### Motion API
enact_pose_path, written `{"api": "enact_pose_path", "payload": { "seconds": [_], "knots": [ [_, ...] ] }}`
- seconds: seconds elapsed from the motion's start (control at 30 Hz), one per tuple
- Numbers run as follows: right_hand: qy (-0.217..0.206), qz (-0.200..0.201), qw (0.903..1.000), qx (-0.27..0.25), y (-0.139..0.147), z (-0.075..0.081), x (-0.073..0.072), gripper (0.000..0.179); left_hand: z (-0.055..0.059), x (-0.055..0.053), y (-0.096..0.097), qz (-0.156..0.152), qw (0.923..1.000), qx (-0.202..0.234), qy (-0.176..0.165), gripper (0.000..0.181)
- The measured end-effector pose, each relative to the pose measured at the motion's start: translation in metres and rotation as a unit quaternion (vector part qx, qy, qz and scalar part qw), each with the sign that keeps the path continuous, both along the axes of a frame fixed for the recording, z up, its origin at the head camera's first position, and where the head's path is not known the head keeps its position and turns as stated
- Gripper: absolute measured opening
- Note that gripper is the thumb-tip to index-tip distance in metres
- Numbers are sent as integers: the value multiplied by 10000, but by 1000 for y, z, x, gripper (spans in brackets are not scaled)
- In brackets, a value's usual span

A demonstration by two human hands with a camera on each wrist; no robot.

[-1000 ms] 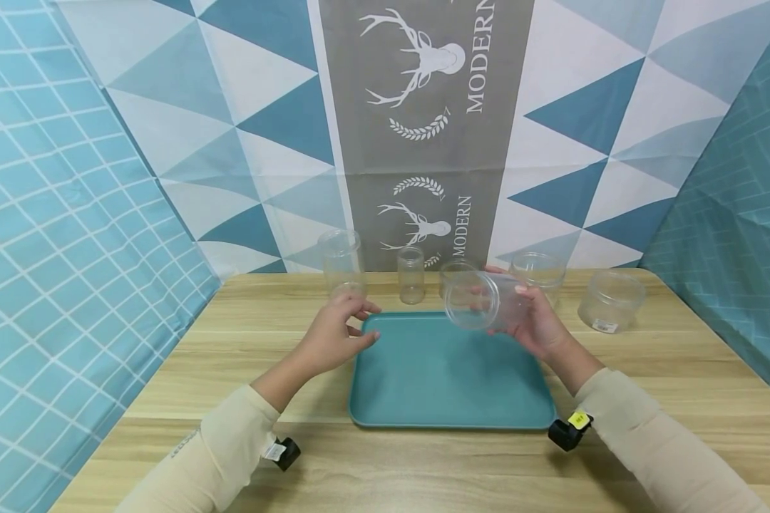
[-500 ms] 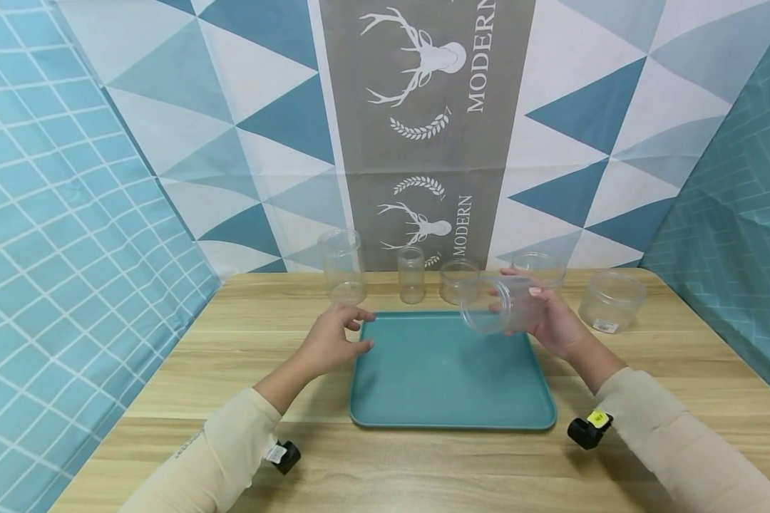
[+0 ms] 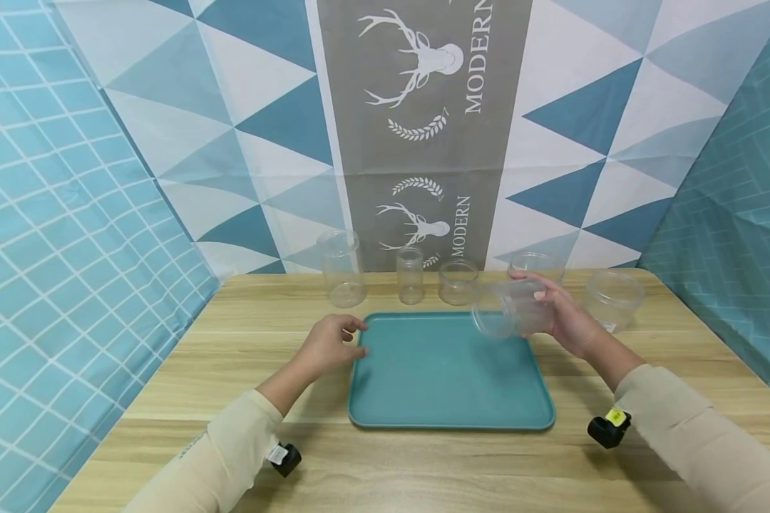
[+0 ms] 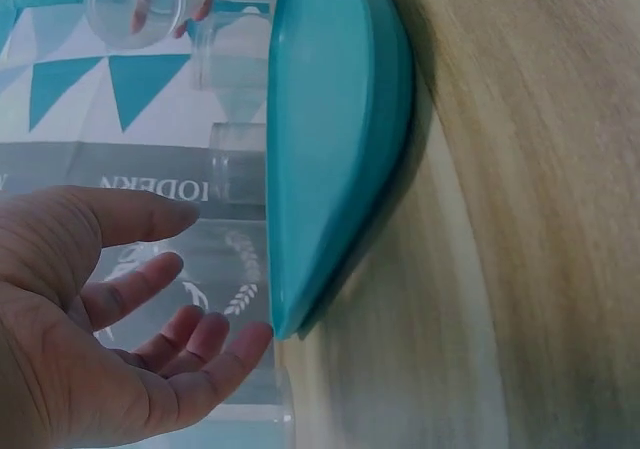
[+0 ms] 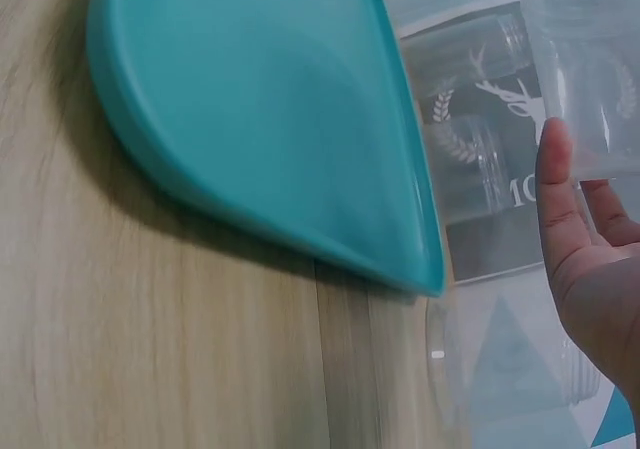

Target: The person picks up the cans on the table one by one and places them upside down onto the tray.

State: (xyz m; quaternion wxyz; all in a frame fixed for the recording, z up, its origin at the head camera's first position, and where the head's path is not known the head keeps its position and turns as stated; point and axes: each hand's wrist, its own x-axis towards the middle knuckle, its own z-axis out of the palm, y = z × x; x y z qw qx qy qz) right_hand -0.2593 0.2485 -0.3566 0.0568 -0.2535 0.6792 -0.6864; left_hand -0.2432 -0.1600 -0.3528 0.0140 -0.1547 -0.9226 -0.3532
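Observation:
A clear plastic jar (image 3: 513, 308), tipped on its side with its mouth to the left, is gripped by my right hand (image 3: 567, 320) above the back right of a teal tray (image 3: 449, 377). In the right wrist view the thumb and fingers lie along the clear jar (image 5: 590, 79). My left hand (image 3: 327, 345) hovers at the tray's left edge, fingers loosely bent and apart, nothing in them. The left wrist view shows that hand (image 4: 120, 319) with a gap between thumb and fingers, near a corner of the tray (image 4: 330, 149).
Along the back of the wooden table (image 3: 263, 313) stand a tall clear jar (image 3: 342, 267), a narrow clear jar (image 3: 411, 276), a low clear jar (image 3: 458, 281) and a wide clear jar (image 3: 535, 265). Another wide jar (image 3: 614, 296) stands at right, partly behind my right hand. A patterned cloth backdrop rises behind.
My right hand has moved to the right and slightly nearer with the tipped jar. The left hand has drawn back a little to the left and down, off the tray's corner.

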Motion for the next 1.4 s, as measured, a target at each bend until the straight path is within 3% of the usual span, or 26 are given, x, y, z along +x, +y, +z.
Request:
{"api": "enact_pose_path", "payload": {
  "seconds": [0.17,0.3,0.43,0.6,0.87,1.07,1.17,1.27,1.4],
  "knots": [
    [20,23,9999,126,2,3,2,50,-9,-4,-3,182,9996,-58,-229,36],
    [-18,-74,9998,210,3,4,3,47,-15,-7,-5,271,9993,-152,-224,37],
    [-182,-413,9975,535,2,4,4,46,-19,-9,-6,394,9986,-225,-280,38],
    [-440,-868,9899,1031,2,7,4,47,-22,-10,-5,466,9967,0,-662,44],
    [-399,-1375,9691,2011,-1,15,3,52,-23,-10,0,600,9889,346,-1311,67],
    [-756,-1852,9455,2569,-8,22,3,56,-25,-12,2,543,9848,445,-1587,68],
    [-789,-1930,9390,2735,-11,24,4,57,-26,-12,2,513,9840,469,-1639,66],
    [-573,-1932,9351,2915,-13,25,4,57,-26,-13,3,518,9828,502,-1700,65],
    [164,-1995,9174,3441,-17,26,4,55,-26,-14,5,542,9820,513,-1733,67]
  ]
}}
